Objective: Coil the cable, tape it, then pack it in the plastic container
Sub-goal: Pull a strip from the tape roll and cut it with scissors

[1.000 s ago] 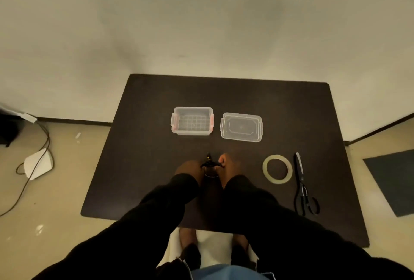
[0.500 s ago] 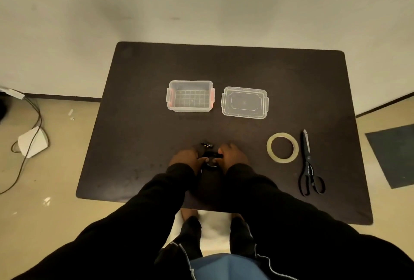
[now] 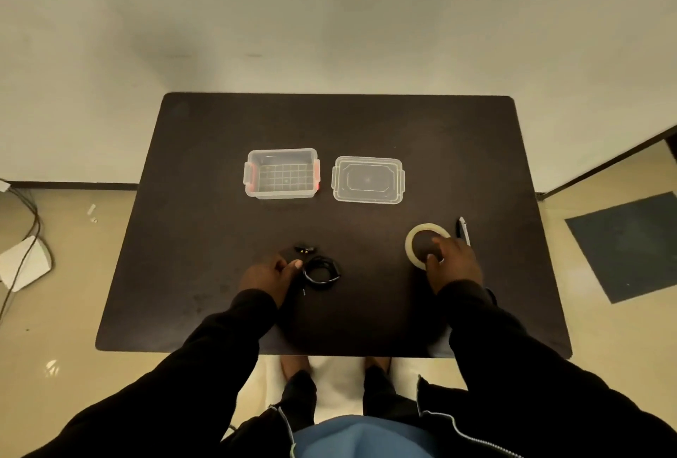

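A black cable (image 3: 321, 272) lies coiled in a small loop on the dark table (image 3: 205, 237), its plug end (image 3: 304, 248) sticking out behind. My left hand (image 3: 266, 276) pinches the coil's left side between thumb and fingers. My right hand (image 3: 453, 264) rests on the near edge of the clear tape roll (image 3: 413, 242), fingers curling over its rim. The open clear plastic container (image 3: 281, 193) with red clips stands at the table's middle back. Its lid (image 3: 367, 180) lies flat just to the right.
Black scissors (image 3: 463, 230) lie right of the tape roll, mostly hidden behind my right hand. On the floor at the left are a white device (image 3: 22, 264) and dark wires (image 3: 29, 215). A dark mat (image 3: 630, 245) lies on the floor at the right.
My right hand let go of the coil and moved right onto the tape roll. My left hand stays on the coiled cable. The camera's view shifted.
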